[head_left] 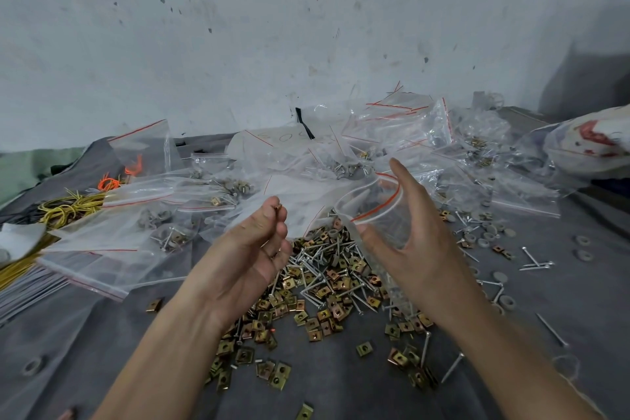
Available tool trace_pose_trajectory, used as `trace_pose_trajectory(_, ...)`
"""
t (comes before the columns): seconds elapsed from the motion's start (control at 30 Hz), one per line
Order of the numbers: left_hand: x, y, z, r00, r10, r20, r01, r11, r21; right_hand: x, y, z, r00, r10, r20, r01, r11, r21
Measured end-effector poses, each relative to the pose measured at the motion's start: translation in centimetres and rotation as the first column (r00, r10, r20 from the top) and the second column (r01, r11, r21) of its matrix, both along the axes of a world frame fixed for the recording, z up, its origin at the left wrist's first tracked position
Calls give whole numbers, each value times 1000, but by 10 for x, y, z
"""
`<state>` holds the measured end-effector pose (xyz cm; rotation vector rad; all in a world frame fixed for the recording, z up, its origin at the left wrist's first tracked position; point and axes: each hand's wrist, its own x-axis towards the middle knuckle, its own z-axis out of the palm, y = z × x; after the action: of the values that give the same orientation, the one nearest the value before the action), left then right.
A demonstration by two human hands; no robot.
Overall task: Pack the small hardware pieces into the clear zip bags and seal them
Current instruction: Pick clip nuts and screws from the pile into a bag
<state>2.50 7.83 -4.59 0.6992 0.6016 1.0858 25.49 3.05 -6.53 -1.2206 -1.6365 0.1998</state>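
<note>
Far left, yellow wire coils (68, 210) and a bit of orange wire (109, 183) lie on the grey cloth (102, 334), not part of this job as far as can be judged. Next to them are filled bags (163, 232), flat, with their red zip strips apparently closed and grey washers and nails inside. Left hand (252, 249) is palm up, its grip pinching a small brass piece (276, 209) at the fingertips, raised near the mouth of the open bag (378, 215). Below, between the wrists, is the loose pile of brass clips and nails (324, 276), large and unpacked. Right hand (419, 242) holds the open bag, thumb on the near rim and fingers spread round the far side, keeping the mouth round. The bag's lower part is blurred; it may already hold nails. Behind is a heap of more bags (409, 140), many with hardware in them. On the right are scattered grey washers (477, 235) and stray nails. Judgement: a good share is bagged, the current bag is being filled and is unsealed, and much of the pile remains.
</note>
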Motion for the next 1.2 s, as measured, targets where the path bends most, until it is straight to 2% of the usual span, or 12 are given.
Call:
trace_pose_trajectory(0.43, 3, -2, 1, 997, 76, -33, -75, 997, 12, 0, 1, -1, 1000, -7, 2, 7, 1000, -20)
trace_pose_trajectory(0.53, 8, -3, 8, 986, 134, -103, -127, 990, 67, 0, 2, -2, 1000, -5, 3, 5, 1000, -18)
trace_pose_trajectory(0.6, 14, -3, 18, 966, 190, -177, -162, 973, 162, 1, 2, -3, 1000, 1, -2, -1, 1000, -19)
trace_pose_trajectory(0.7, 29, -6, 35, 899, 292, -326, -161, 913, 376, 2, 2, -3, 1000, -1, -13, 0, 1000, -19)
trace_pose_trajectory(0.77, 43, -8, 44, 796, 402, -453, -115, 835, 539, 1, 2, -2, 1000, -3, -22, 3, 1000, -19)
trace_pose_trajectory(0.8, 50, -9, 46, 746, 449, -492, -73, 789, 610, 1, 2, -2, 1000, -2, -27, 1, 1000, -20)
trace_pose_trajectory(0.87, 65, -13, 49, 704, 494, -511, -2, 720, 694, 1, 1, -1, 999, -1, -37, 1, 1000, -19)
trace_pose_trajectory(0.97, 78, -15, 51, 692, 519, -503, 21, 681, 732, 2, 0, -1, 997, -3, -76, 1, 1000, -27)
trace_pose_trajectory(1.1, 69, -11, 54, 686, 545, -481, -51, 696, 716, 6, -2, 2, 994, -26, -106, 22, 999, -40)
trace_pose_trajectory(1.2, 46, -7, 44, 593, 545, -592, 33, 719, 695, 9, -4, 3, 993, -31, -115, 25, 999, -47)
